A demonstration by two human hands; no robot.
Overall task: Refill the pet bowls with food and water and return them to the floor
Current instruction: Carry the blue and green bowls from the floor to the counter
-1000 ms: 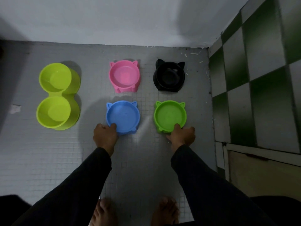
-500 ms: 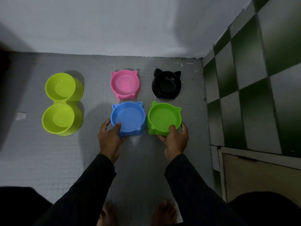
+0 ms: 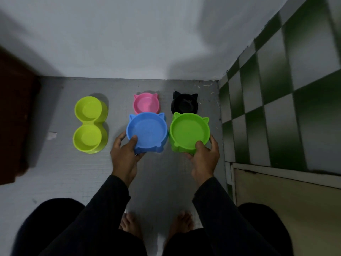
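My left hand point(image 3: 125, 156) grips the near rim of an empty blue cat-eared bowl point(image 3: 147, 130), thumb inside the rim. My right hand point(image 3: 203, 157) grips the near rim of an empty green cat-eared bowl point(image 3: 189, 131) the same way. Both bowls are lifted off the grey floor point(image 3: 64, 172) and sit side by side. Behind them on the floor stand a pink cat-eared bowl point(image 3: 146, 104) and a black cat-eared bowl point(image 3: 184, 105), both partly hidden by the lifted ones. A lime-green double bowl point(image 3: 90, 124) stands on the floor to the left.
A white wall point(image 3: 129, 43) runs along the back. A green-and-white checkered tile wall point(image 3: 276, 89) closes the right side, with a beige panel point(image 3: 286, 200) below it. A dark brown wooden piece point(image 3: 14, 117) stands at the left edge. My bare feet point(image 3: 156, 224) are below.
Both hands took hold of the blue and green bowls and raised them off the floor toward me. The view has risen and pulled back.
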